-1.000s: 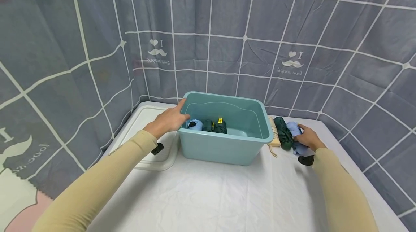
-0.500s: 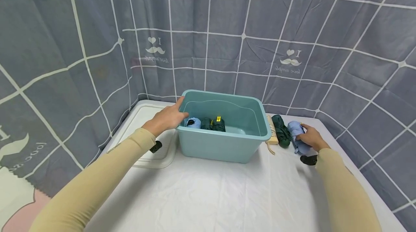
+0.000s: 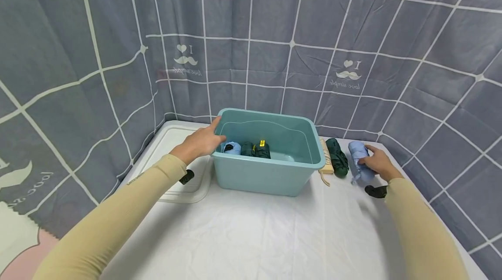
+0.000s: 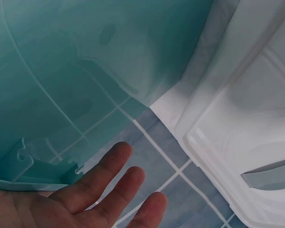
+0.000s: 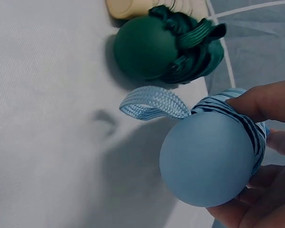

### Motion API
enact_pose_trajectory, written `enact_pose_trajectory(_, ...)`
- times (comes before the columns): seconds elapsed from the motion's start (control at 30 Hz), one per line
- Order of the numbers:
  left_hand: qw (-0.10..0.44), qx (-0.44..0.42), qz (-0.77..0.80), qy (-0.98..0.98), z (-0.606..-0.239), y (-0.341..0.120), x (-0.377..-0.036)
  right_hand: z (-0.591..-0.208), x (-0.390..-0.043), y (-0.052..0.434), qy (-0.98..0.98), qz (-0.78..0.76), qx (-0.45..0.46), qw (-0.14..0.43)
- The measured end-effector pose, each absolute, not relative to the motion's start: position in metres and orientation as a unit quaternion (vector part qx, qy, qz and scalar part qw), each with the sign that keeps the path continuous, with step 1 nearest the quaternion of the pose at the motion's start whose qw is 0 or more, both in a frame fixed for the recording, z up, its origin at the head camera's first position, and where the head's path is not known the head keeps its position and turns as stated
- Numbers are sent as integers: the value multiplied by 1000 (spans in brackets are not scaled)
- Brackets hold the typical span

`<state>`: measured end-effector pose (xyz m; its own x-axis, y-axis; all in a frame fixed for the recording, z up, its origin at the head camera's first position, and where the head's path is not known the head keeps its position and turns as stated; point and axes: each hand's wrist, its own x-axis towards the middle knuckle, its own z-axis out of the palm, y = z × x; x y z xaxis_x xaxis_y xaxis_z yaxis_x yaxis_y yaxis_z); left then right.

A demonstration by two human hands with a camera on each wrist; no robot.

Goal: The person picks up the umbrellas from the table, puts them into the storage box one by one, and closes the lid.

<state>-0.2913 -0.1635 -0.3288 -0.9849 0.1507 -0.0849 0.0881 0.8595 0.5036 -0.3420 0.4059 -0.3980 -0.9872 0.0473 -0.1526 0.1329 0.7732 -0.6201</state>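
Note:
My right hand [image 3: 379,163] grips a folded light-blue umbrella [image 3: 360,160] at the right end of the table. In the right wrist view, the fingers and thumb curl round its fabric near the smooth round handle end [image 5: 206,159], and a woven wrist strap [image 5: 154,103] loops off it. A shadow beside it suggests it is slightly raised. A dark green folded umbrella [image 3: 337,158] lies just left of it. My left hand [image 3: 200,143] rests at the left rim of a teal plastic bin [image 3: 255,180]; its fingers [image 4: 102,173] extend loosely outside the wall.
Inside the bin lie a blue folded umbrella [image 3: 232,148] and dark green bundles [image 3: 262,149]. A beige folded umbrella [image 3: 326,158] with a cord lies between bin and green umbrella. The white lid [image 3: 166,140] lies left of the bin. Grey checked curtains [image 3: 270,62] enclose the table.
The right hand has drawn the blue umbrella rightward, away from the green one, widening the gap between them. The left hand has stayed at the bin's rim. The head view has shifted slightly.

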Motion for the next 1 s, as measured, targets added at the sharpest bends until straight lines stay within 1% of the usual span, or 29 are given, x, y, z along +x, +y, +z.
enact_pose_trajectory(0.27,61,62,258,962,-329,-165,-291,-381,-339,396,927,-366,48,68)
enact_pose_trajectory(0.73,60,65,252,964,-327,-164,-293,-343,-327,375,927,-372,18,50)
enact_pose_trajectory(1.0,62,66,254,963,-328,-164,-291,-329,-326,361,924,-379,20,42)
